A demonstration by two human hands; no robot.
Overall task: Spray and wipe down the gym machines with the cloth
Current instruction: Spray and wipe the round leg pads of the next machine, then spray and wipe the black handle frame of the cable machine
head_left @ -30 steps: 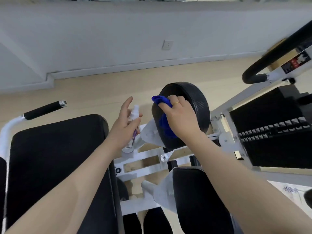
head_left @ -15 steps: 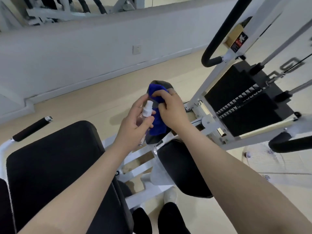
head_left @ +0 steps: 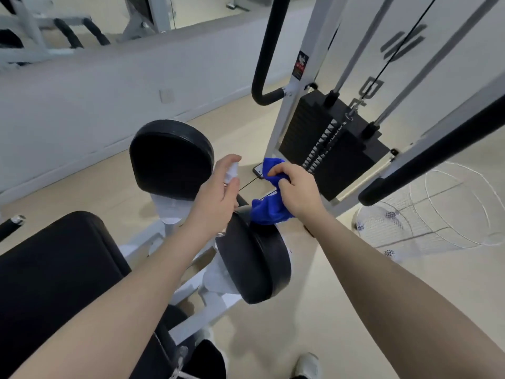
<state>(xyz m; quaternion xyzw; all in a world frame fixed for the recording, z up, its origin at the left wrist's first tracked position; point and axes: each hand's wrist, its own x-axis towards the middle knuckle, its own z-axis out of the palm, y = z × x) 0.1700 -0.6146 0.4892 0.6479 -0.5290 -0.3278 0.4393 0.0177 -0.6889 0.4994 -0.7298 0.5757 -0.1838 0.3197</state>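
Note:
My right hand (head_left: 296, 188) grips a bunched blue cloth (head_left: 269, 207), which hangs down onto the top edge of the near black round pad (head_left: 254, 266) of the white gym machine. My left hand (head_left: 218, 194) holds a small white spray bottle (head_left: 231, 172), forefinger raised over its top. The bottle sits between the far black pad (head_left: 170, 155) and the cloth. The bottle's lower part is hidden by my fingers.
A black seat cushion (head_left: 54, 269) fills the lower left. The weight stack (head_left: 332, 147) with cables and a white upright stands right of my hands. A black padded bar (head_left: 426, 157) crosses the right side above a wire mesh basket (head_left: 437, 214). My shoe (head_left: 308, 365) shows below.
My right hand with the cloth has come off the far pad and moved right, over the near pad. The view has swung up and right, showing the weight stack and basket.

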